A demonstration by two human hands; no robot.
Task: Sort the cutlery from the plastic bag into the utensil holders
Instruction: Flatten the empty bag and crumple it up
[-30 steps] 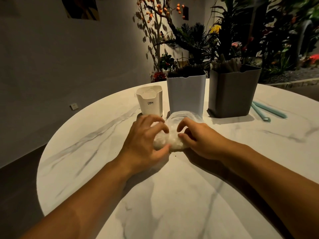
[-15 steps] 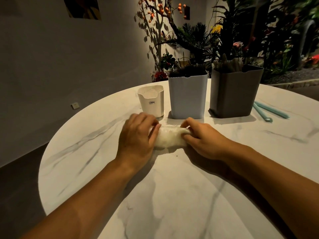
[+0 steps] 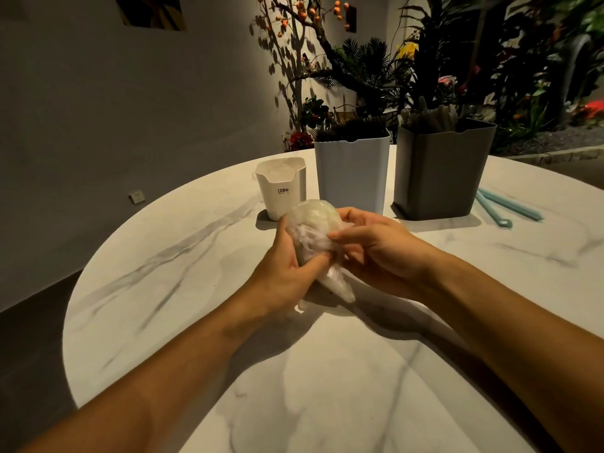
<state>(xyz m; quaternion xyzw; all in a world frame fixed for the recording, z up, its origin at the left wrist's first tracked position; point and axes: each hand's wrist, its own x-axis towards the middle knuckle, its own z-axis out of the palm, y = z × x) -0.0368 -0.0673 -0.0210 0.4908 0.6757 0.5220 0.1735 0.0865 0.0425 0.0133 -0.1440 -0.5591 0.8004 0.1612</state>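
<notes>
A crumpled clear plastic bag (image 3: 312,230) is held up off the marble table between both hands. My left hand (image 3: 287,269) grips its left side, thumb across the front. My right hand (image 3: 376,250) pinches the bag's right side with curled fingers. The bag's lower end hangs down toward the table; what it contains cannot be made out. Behind it stand three holders: a small white one marked CRBW (image 3: 281,186), a taller pale blue one (image 3: 351,173) filled with dark items, and a dark grey one (image 3: 441,171) with pale utensils sticking out.
The round white marble table (image 3: 183,289) has its curved edge at the left. Two light teal sticks (image 3: 503,209) lie right of the grey holder. Plants and a wall stand behind the table.
Both hands have lifted the bag off the table and turned it upright; it lay flat and rolled between them before.
</notes>
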